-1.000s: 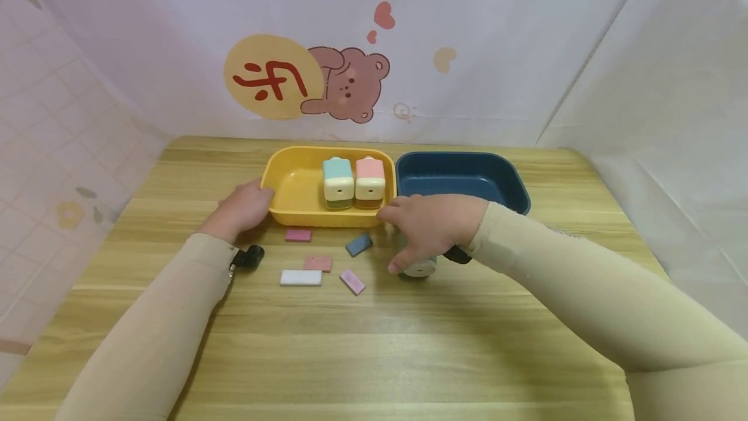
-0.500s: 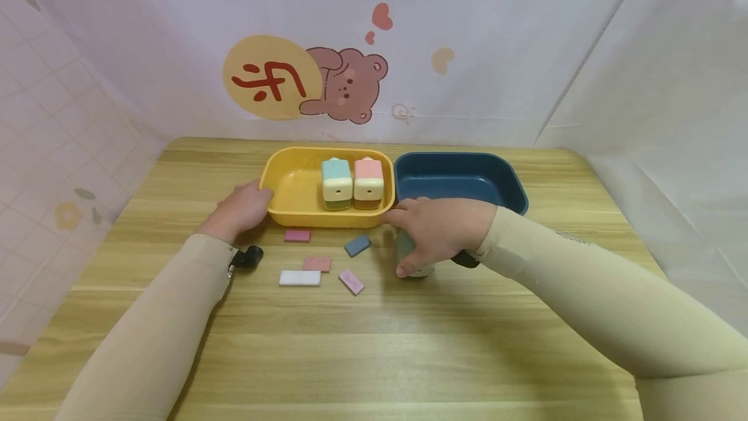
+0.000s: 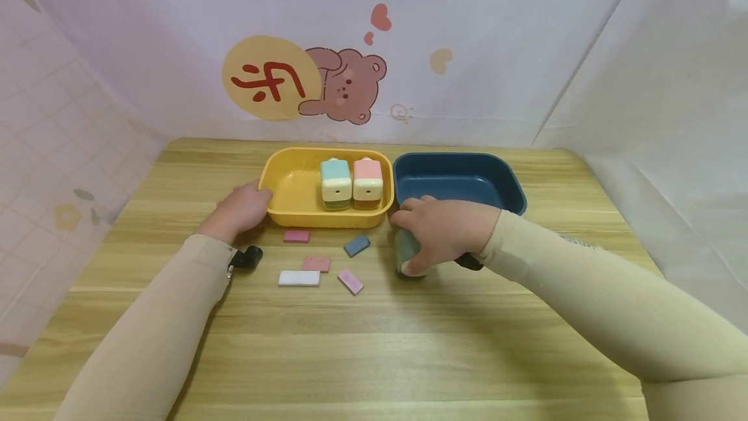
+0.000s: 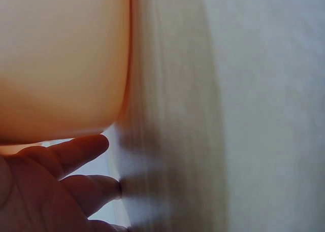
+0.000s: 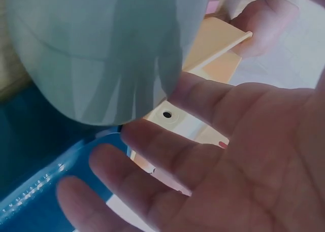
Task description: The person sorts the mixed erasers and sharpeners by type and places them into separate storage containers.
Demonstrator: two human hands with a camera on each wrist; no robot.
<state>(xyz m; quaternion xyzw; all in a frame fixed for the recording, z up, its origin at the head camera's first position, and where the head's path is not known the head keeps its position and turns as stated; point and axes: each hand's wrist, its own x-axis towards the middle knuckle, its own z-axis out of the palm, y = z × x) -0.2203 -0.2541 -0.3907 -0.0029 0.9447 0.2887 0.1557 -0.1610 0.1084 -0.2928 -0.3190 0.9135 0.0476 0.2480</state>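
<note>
My left hand (image 3: 241, 212) lies against the left wall of the yellow bin (image 3: 324, 219), its fingers (image 4: 81, 150) loosely extended at the outside. Two pencil sharpeners sit in this bin, a teal one (image 3: 336, 184) and a pink one (image 3: 367, 184), both with cream fronts. My right hand (image 3: 447, 229) hovers around a grey-green pencil sharpener (image 3: 404, 253) on the table, partly hidden beneath it. In the head view the thumb overlaps its near end. In the right wrist view spread, nearly straight fingers (image 5: 198, 100) reach the edge of this sharpener.
A dark blue bin (image 3: 458, 184) stands right beside the yellow one. Small flat pieces lie in front: dark pink (image 3: 296, 236), blue (image 3: 357, 245), salmon (image 3: 316, 264), white (image 3: 299, 278) and light pink (image 3: 350, 282). A printed cloth (image 3: 479, 70) hangs behind the wooden table (image 3: 350, 362).
My right hand has shifted slightly right over the grey-green sharpener, its thumb moving from the left side onto the near end. The left hand stays at the yellow bin.
</note>
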